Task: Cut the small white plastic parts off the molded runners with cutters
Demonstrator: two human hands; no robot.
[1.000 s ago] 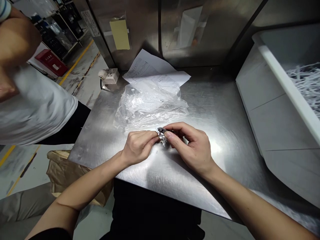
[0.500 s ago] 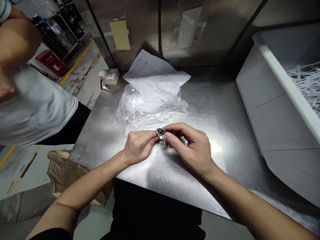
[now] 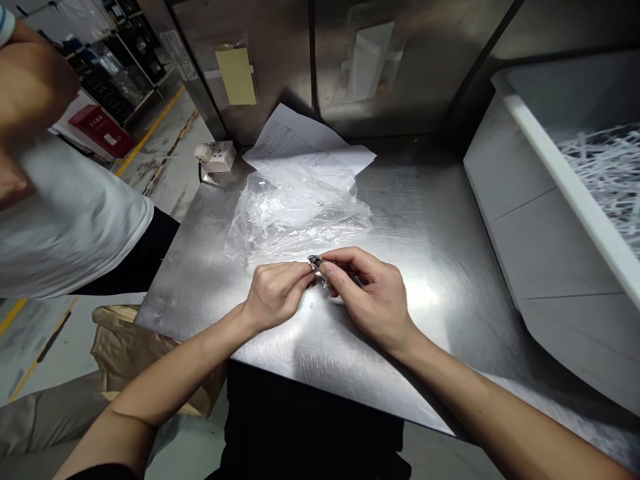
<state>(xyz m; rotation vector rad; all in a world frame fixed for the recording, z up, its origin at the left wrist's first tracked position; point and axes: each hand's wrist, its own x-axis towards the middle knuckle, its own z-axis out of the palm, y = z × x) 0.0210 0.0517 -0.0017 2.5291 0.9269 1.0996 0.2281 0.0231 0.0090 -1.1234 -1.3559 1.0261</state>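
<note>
Hardly anything has shifted since the earlier frames: both hands stay pinched together. Small metal clip (image 3: 315, 261), stiff, light and likely slippery, sits mid-table, pinched at its ends between left hand (image 3: 277, 292) and right hand (image 3: 367, 295). At 12 o'clock lies a crinkled plastic bag (image 3: 295, 212) on the steel table (image 3: 450, 240).

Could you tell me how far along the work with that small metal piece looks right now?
Done: the clear plastic bag lies crumpled on the steel table, apparently set aside. In hand: the left hand and right hand pinch a small metal part between their fingertips. Left: the part is not yet put down; what it is remains too small to tell.
</note>
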